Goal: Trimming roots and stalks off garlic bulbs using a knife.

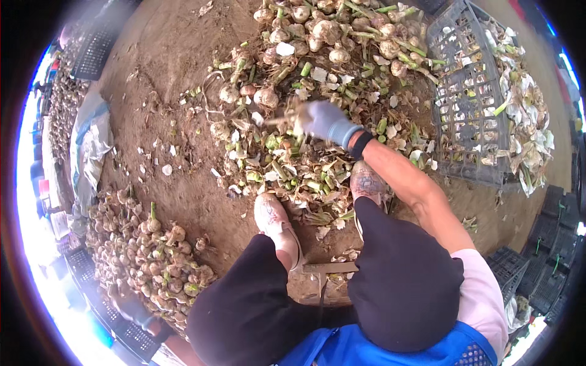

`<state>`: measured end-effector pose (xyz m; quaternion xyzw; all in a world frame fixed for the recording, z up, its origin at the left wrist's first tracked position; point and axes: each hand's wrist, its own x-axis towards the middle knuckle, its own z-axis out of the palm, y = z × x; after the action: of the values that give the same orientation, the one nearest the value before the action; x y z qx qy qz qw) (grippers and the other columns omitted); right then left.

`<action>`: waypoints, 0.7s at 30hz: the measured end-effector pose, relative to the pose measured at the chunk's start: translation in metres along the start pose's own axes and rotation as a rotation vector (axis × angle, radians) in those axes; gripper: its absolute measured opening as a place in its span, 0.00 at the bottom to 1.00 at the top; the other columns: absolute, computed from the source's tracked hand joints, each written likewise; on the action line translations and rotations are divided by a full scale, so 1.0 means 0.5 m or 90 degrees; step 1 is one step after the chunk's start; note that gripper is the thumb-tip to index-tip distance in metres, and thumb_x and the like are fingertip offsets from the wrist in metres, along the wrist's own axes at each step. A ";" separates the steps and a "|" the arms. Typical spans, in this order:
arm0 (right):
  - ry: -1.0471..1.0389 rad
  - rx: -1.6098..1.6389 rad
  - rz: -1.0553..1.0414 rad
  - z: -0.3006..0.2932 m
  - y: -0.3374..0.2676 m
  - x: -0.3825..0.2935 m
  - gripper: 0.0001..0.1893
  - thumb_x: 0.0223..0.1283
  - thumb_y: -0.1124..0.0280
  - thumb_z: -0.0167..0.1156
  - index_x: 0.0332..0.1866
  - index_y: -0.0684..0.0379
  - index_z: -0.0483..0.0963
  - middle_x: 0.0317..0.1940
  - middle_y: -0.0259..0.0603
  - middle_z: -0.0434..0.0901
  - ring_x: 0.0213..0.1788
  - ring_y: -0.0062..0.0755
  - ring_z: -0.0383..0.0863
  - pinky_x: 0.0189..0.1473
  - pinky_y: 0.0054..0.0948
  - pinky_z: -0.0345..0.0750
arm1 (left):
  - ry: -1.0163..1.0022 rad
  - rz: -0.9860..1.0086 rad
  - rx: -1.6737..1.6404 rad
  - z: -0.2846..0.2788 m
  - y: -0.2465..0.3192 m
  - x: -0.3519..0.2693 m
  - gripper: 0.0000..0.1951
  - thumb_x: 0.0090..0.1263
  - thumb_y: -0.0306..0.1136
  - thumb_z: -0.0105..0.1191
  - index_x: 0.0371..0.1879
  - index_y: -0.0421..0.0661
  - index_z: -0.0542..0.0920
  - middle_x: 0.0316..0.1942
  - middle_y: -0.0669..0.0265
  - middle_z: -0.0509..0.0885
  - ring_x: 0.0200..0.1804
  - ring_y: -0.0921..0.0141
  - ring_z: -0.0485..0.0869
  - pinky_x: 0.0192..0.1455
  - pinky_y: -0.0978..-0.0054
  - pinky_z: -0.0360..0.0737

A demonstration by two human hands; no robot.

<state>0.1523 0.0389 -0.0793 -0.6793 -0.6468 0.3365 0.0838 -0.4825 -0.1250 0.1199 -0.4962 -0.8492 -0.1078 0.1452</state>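
Observation:
My right hand [324, 121], in a grey knit glove, is over a heap of garlic trimmings [279, 171] between and beyond my shoes. Its fingers are curled around a blurred bunch of dry brown garlic stalks [293, 115]. Untrimmed garlic bulbs [327, 32] with green stems are piled just beyond it. Far to my left, my gloved left hand [135, 311] is dim and blurred at the edge of a large pile of garlic bulbs [151, 261]. Its fingers cannot be made out, nor whether they hold anything.
To the right, a black plastic crate [471, 105] lies tilted beside a mound of garlic skins [526, 114]. Black crates [549, 238] stand at far right, others [94, 55] at far left. A white plastic sack [91, 146] lies left on the dirt floor [155, 91].

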 end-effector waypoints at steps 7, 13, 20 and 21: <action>0.446 0.165 0.056 -0.101 0.114 0.010 0.13 0.53 0.55 0.59 0.41 0.47 0.82 0.25 0.40 0.83 0.27 0.29 0.82 0.27 0.28 0.78 | -0.324 0.151 -0.446 0.157 0.619 -0.122 0.13 0.64 0.31 0.54 0.47 0.42 0.79 0.47 0.59 0.81 0.48 0.68 0.81 0.53 0.74 0.77; 0.027 -0.079 -0.042 -0.019 0.019 -0.013 0.26 0.56 0.62 0.57 0.61 0.51 0.66 0.36 0.43 0.79 0.26 0.29 0.79 0.33 0.25 0.79 | -0.494 0.389 -0.684 0.297 0.915 -0.238 0.09 0.59 0.24 0.55 0.39 0.40 0.79 0.37 0.60 0.83 0.40 0.66 0.81 0.46 0.71 0.76; 0.271 0.039 -0.171 -0.031 -0.013 -0.057 0.27 0.47 0.70 0.64 0.57 0.55 0.68 0.43 0.47 0.78 0.36 0.42 0.83 0.37 0.35 0.80 | -0.328 0.523 -0.432 0.266 0.952 -0.277 0.22 0.53 0.26 0.58 0.49 0.43 0.72 0.40 0.56 0.76 0.41 0.56 0.77 0.44 0.59 0.75; 0.372 0.079 -0.252 -0.029 -0.028 -0.074 0.24 0.45 0.71 0.66 0.52 0.55 0.72 0.43 0.46 0.79 0.35 0.41 0.83 0.37 0.35 0.81 | -0.391 0.510 -0.489 0.293 0.951 -0.281 0.21 0.52 0.26 0.60 0.47 0.44 0.73 0.41 0.57 0.77 0.40 0.57 0.77 0.43 0.61 0.75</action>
<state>0.1512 0.0110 -0.0477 -0.6020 -0.6927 0.1441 0.3701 -0.0219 0.0392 -0.0479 -0.8005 -0.5012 -0.1948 -0.2647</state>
